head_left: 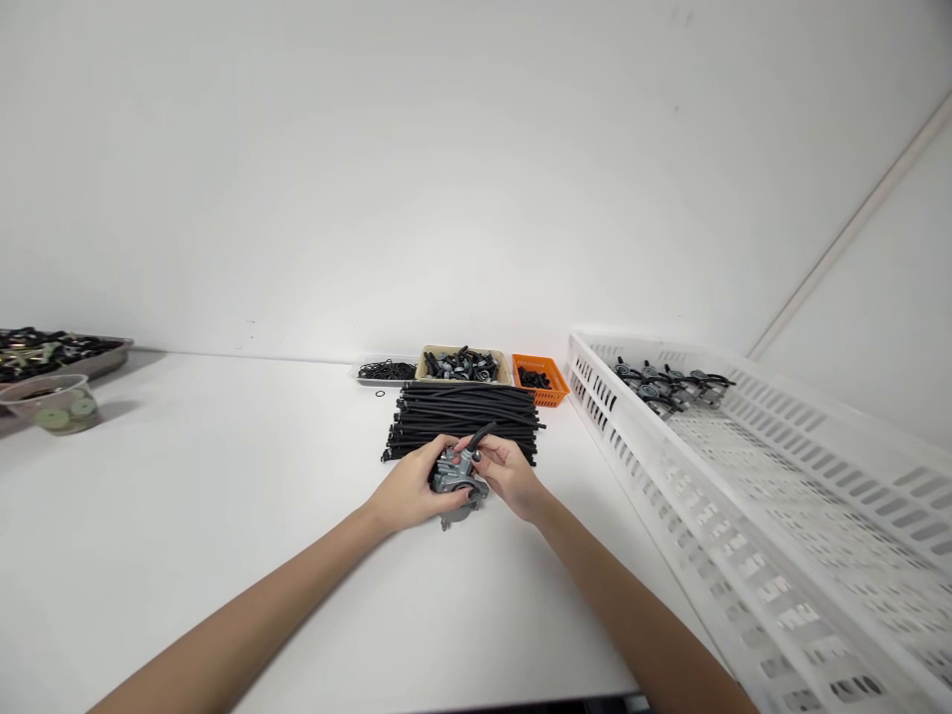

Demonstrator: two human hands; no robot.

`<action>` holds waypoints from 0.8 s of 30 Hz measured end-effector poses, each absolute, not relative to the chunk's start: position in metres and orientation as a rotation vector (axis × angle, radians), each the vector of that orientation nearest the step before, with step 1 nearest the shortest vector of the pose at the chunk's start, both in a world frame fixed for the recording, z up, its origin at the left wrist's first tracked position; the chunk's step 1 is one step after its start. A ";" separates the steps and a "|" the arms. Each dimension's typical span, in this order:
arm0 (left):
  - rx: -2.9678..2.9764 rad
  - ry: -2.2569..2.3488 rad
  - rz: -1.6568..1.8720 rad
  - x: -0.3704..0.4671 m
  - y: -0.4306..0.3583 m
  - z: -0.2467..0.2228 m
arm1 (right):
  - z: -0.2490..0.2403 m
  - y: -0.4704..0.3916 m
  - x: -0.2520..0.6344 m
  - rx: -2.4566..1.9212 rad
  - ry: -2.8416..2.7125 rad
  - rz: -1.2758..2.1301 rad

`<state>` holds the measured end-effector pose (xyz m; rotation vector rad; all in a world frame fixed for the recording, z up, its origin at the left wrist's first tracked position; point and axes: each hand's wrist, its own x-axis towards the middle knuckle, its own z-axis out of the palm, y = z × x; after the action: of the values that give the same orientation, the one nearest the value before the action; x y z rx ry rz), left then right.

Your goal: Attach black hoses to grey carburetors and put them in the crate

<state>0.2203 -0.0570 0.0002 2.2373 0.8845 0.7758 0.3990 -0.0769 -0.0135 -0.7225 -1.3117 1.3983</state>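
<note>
A grey metal carburetor (455, 482) is held just above the white table, in front of a bundle of black hoses. My left hand (412, 488) is closed around its left side, with the thumb along the front. The fingers of my right hand (513, 480) pinch at the carburetor's upper right, at the base of a short black rubber tube (483, 434) that sticks up from its top. My fingertips partly hide the spot where tube and body meet. Behind both hands lie the black hoses (465, 407), side by side.
Along the wall stand a tray of black rings (387, 371), a cream tray of black and grey parts (465, 365) and an orange basket (551, 397). At right, a large white crate (699, 496) holds several carburetors (661, 383). At left are a clear cup (56, 405) and a parts tray (111, 357).
</note>
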 end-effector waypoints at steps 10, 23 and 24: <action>2.243 0.870 0.784 0.220 -0.058 0.002 | -0.016 -0.073 0.396 -0.712 -1.274 1.374; 2.240 0.876 0.771 0.220 -0.057 0.002 | -0.015 -0.074 0.400 -0.673 -1.315 1.378; 2.241 0.885 0.769 0.220 -0.057 0.002 | -0.014 -0.074 0.400 -0.659 -1.290 1.387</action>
<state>0.2201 -0.0567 0.0016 2.2409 0.8851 0.7686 0.3999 -0.0742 -0.0138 -0.6594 -1.2901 1.3870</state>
